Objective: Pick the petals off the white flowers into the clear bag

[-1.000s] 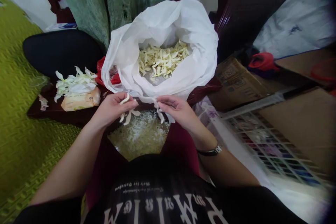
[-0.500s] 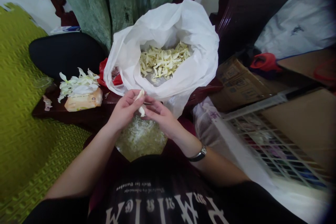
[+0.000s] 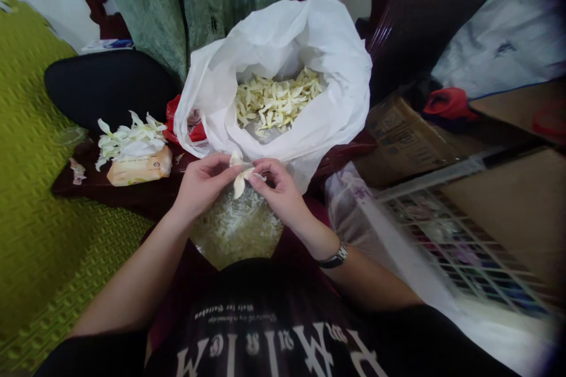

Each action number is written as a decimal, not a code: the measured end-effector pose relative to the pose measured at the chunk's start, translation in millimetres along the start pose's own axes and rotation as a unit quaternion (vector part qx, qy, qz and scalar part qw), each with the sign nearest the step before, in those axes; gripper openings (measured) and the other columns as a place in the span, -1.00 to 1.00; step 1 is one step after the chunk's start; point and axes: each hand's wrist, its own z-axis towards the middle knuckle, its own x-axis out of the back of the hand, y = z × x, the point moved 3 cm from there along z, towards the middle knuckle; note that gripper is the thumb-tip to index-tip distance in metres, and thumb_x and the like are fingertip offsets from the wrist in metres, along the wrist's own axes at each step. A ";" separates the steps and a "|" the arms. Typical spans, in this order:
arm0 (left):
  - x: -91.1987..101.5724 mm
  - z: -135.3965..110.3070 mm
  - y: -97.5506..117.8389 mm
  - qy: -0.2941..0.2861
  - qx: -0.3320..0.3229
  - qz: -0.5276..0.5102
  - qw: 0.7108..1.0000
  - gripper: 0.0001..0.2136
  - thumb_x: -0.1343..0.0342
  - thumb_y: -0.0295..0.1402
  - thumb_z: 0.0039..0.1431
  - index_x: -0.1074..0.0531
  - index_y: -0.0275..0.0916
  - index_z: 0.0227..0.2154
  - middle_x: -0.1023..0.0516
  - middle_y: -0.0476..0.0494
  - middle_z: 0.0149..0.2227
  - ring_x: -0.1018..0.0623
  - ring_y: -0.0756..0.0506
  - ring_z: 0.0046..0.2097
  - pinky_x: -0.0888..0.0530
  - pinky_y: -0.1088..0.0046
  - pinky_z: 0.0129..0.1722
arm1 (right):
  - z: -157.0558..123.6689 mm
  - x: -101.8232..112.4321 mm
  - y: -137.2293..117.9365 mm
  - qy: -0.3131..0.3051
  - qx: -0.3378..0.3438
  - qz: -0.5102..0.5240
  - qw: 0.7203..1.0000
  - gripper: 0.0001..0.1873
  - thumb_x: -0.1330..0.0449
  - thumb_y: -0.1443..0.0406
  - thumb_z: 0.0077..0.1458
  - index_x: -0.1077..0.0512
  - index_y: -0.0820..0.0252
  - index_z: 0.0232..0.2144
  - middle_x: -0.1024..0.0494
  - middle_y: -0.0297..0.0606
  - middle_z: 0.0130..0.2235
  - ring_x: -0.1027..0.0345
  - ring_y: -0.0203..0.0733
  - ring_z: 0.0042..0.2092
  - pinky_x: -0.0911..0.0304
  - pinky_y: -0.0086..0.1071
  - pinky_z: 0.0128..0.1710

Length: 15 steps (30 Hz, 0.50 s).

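Observation:
A pale cream flower [image 3: 239, 179] is pinched between both my hands just below a big white plastic bag [image 3: 336, 88]. My left hand [image 3: 204, 181] grips it from the left with closed fingers. My right hand [image 3: 279, 187], with a watch on its wrist, pulls at a petal from the right. Inside the bag lies a heap of pale yellow flower pieces [image 3: 276, 101]. Under my hands, on my lap, sits a pile of plucked petals [image 3: 236, 230].
A small pile of white flowers [image 3: 128, 138] rests on a tan packet [image 3: 138, 169] on the dark wooden table at left. A green mat [image 3: 39, 200] covers the floor on the left. A cardboard box [image 3: 400, 135] and a wire rack [image 3: 446, 230] stand to the right.
My hands, apart a second ago with petals dropping from them, have come together on one flower. Now they spread its petals slightly.

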 end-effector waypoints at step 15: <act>1.3 -0.6 -3.1 -0.035 -0.011 0.008 0.999 -0.82 -0.36 -0.20 0.12 -0.65 -0.22 -0.36 -0.52 -0.10 -0.31 -0.48 -0.08 -0.22 -0.42 0.41 -0.17 | 0.2 -5.3 3.0 -0.021 -0.100 0.154 0.983 -0.51 -0.50 0.10 -0.10 -0.51 0.03 -0.11 -0.59 -0.38 -0.30 -0.44 -0.26 -0.35 -0.47 -0.30 -0.25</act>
